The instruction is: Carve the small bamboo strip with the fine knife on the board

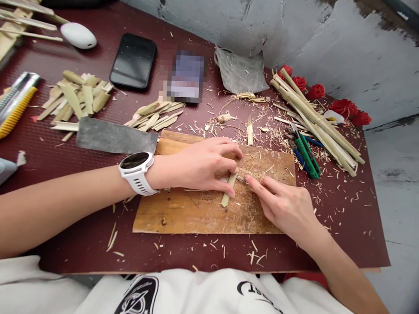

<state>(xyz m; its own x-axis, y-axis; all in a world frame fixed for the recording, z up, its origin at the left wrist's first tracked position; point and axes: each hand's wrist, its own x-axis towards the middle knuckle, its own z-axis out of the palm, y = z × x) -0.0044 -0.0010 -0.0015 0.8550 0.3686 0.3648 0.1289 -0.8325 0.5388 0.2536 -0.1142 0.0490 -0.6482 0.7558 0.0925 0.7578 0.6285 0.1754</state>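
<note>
My left hand [198,165], with a white watch on the wrist, lies on a wooden board [179,216] and pinches a short pale bamboo strip [227,195] against it. My right hand [284,204] rests on the board just to the right, fingers closed round a thin blade that I can barely make out, its tip touching the strip's upper end. Fine shavings cover the board around both hands.
A cleaver [113,136] lies left of the board. Piles of cut bamboo pieces [76,98], a phone [133,61], a white mouse [78,35] and a yellow cutter [10,104] sit behind. Bamboo sticks [315,117], green pliers [306,156] and red paper flowers [343,107] lie at the right.
</note>
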